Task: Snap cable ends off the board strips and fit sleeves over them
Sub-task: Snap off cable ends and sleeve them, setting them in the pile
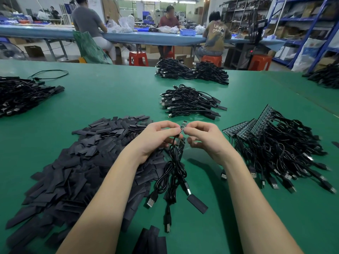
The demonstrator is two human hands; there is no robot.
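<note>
Both hands meet above the green table. My left hand pinches the lower part of a small black board piece that stands upright between the fingertips. My right hand pinches the same board piece from the right. Black cables hang down from the left hand and end in USB plugs on the table. One cable end wears a black sleeve. A big heap of loose black sleeves lies at my left. Board strips with cables attached lie in a heap at my right.
A pile of sleeved cables sits just beyond my hands, with more piles behind it, at the far left and the far right. A few sleeves lie at the near edge. People sit at a blue bench behind.
</note>
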